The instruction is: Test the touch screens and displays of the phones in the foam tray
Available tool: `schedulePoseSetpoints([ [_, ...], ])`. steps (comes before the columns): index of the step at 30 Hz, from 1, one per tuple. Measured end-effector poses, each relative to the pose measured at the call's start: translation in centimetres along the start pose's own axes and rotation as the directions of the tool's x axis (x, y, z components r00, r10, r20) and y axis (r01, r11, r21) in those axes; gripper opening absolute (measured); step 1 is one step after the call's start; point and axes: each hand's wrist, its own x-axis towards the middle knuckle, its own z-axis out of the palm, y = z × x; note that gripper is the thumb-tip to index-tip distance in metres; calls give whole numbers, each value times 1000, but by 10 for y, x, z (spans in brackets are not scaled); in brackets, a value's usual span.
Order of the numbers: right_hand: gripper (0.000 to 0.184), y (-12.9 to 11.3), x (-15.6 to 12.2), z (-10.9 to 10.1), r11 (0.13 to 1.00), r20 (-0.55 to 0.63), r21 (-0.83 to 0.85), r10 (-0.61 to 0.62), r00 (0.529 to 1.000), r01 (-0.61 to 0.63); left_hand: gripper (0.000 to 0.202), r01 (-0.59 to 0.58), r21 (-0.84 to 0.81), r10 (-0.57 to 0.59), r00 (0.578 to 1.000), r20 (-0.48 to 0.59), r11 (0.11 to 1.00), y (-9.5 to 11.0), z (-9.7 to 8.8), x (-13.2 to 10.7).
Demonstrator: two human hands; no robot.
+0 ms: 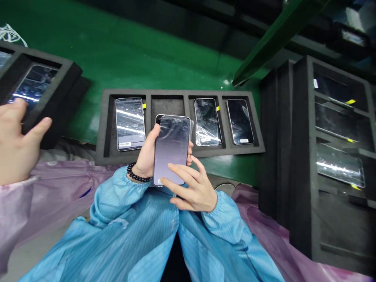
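The left hand [146, 158] is gripping a phone [172, 143] by its long edges, at six o'clock from the dark foam tray [185, 117]; the right hand [197, 188] is hovering at four o'clock, fingers spread over the phone's lower half. Another person's hand [18, 143] is showing at nine o'clock.

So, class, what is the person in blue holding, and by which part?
A phone, by its long edges: the left hand has its thumb at one, fingertips at the other. The right hand is over the phone's lower part.
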Motion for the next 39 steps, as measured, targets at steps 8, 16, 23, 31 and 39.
schedulePoseSetpoints([
  [8, 43, 1, 1, 0, 997, -79, 79, 12, 997, -6, 77, -38, 21, 38, 999, 6, 999, 1, 1, 1],
  [16, 46, 0, -1, -1, 1000, -1, 5, 5, 1000, -5, 78, -15, 14, 15, 1000, 5, 1000, 1, 1, 0],
  [23, 48, 0, -5, 3, 998, -42, 56, 29, 999, -26, 74, -59, 37, 60, 998, -31, 998, 1, 5, 0],
  [31, 47, 0, -3, 2, 993, -72, 109, 49, 996, -41, 72, -81, -3, 81, 995, -64, 997, 3, 11, -1],
  [39, 55, 3, 2, -3, 949, -169, 44, 314, 934, -311, 71, -69, 48, 68, 997, 24, 996, 1, 7, -1],
])
